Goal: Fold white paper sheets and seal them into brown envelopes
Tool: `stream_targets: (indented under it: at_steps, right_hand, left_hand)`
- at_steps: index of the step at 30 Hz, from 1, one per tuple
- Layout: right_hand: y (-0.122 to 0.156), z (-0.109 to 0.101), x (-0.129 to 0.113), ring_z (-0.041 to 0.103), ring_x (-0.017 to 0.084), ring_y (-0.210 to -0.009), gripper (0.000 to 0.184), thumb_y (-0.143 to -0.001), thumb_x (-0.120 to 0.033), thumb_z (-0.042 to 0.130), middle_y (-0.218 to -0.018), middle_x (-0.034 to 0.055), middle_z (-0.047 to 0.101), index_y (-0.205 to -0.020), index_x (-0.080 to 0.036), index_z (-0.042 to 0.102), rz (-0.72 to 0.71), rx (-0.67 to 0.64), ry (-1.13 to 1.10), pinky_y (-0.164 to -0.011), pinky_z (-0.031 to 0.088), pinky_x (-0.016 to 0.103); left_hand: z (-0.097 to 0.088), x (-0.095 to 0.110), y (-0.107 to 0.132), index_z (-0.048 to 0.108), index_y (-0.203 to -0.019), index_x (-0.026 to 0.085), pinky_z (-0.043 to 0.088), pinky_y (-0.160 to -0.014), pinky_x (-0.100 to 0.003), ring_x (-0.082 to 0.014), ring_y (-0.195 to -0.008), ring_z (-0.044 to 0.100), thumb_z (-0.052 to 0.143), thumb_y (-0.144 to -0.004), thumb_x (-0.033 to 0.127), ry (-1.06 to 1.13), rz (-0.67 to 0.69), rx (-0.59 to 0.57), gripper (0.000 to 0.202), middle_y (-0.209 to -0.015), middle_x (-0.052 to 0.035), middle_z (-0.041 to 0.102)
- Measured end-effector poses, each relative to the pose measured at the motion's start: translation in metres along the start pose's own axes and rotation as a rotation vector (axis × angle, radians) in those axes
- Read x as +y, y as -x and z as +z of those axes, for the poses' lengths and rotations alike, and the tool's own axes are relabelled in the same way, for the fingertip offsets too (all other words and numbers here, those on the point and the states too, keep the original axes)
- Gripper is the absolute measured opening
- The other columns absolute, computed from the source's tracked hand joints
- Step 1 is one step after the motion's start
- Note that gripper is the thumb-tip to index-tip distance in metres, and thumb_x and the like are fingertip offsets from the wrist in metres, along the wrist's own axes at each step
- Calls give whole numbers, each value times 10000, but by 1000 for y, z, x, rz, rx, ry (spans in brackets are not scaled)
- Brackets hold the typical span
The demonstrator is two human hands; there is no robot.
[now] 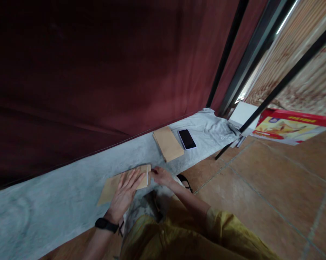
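A brown paper envelope [111,186] lies on the cloth-covered ledge, with a white strip [147,176] across its right end. My left hand [127,189], wearing a black wristband [106,224], presses flat on the envelope with its fingers stretched out. At the envelope's right end, beside the white strip, my right hand [161,176] has its fingers pinched together at the edge of the flap. Those fingertips are partly hidden. Farther right, a small stack of brown paper envelopes [168,143] rests apart from both hands. A phone [187,139] with a dark screen lies beside that stack.
Grey cloth [57,191] covers the long, narrow ledge. Behind it hangs a dark red curtain [111,72]. Black metal poles [287,79] rise at the right. A red and yellow carton [284,127] and a white box [243,115] stand near the tiled floor [260,180].
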State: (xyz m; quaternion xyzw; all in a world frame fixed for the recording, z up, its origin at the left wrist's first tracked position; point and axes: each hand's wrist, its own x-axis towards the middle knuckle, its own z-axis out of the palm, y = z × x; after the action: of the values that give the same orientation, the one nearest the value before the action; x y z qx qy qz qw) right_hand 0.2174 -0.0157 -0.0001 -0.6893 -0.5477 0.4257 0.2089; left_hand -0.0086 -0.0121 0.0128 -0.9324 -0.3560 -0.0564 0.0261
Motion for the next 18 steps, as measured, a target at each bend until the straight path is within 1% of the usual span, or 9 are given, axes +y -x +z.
stream_targets:
  at_steps: [2,4,6,9,11,13,15,17,18]
  right_hand:
    - [-1,-4,1,699,153,-710,264,-1021,-355,504,-919,64,749,-1092,-168,676,31,38,-227,-624,527,226]
    - [-2,-8,-2,690,135,-685,251,-1037,-334,461,-979,67,741,-1136,-180,633,42,34,-464,-621,551,228]
    - [-1,-10,-7,703,138,-702,241,-1042,-333,443,-986,65,738,-1122,-193,622,60,-12,-684,-653,584,246]
    - [-1,-9,-13,732,161,-739,207,-1021,-319,475,-906,48,739,-1064,-198,637,79,-103,-860,-713,611,276]
    - [-3,-5,-13,734,167,-716,139,-979,-269,533,-822,32,730,-1001,-191,647,98,-140,-925,-712,612,281]
    - [-4,3,-11,714,156,-653,77,-936,-225,581,-735,17,710,-916,-185,642,136,-134,-943,-677,602,265]
    - [-5,12,-7,675,140,-581,82,-901,-213,615,-661,5,682,-827,-180,625,191,-116,-949,-623,586,246]
    - [-4,20,-4,650,134,-546,106,-868,-204,639,-630,6,671,-769,-175,614,223,-116,-951,-585,574,235]
    - [-3,24,-2,649,135,-547,108,-855,-198,645,-632,12,674,-755,-172,615,230,-120,-951,-579,573,234]
  left_hand:
    - [-9,-11,-7,244,-1609,374,133,-1277,-546,-227,-1559,237,384,-865,3,-21,15,22,843,-1669,-5,316]
    - [-13,-22,-14,256,-1605,379,136,-1276,-544,-227,-1556,248,388,-865,3,-33,31,22,840,-1672,-8,311]
    - [-9,-31,-20,265,-1601,385,156,-1274,-534,-220,-1550,265,389,-868,4,-36,66,-1,835,-1674,-7,308]
    - [5,-40,-27,299,-1584,408,192,-1266,-512,-203,-1546,273,379,-871,-6,-38,119,-48,828,-1672,6,318]
    - [15,-45,-29,318,-1574,416,199,-1264,-503,-196,-1550,257,375,-865,-15,-42,127,-62,832,-1675,11,311]
    - [23,-47,-28,320,-1573,415,188,-1268,-493,-186,-1556,235,370,-849,-27,-38,128,-73,850,-1680,17,299]
    - [28,-49,-23,310,-1579,402,168,-1273,-495,-181,-1562,210,367,-824,-38,-24,111,-82,876,-1679,20,303]
    - [32,-48,-14,310,-1586,374,162,-1271,-521,-201,-1569,190,373,-798,-45,7,47,-80,894,-1672,5,321]
    - [34,-47,-9,317,-1588,354,165,-1266,-540,-220,-1571,187,378,-789,-44,33,-8,-71,895,-1668,-13,329]
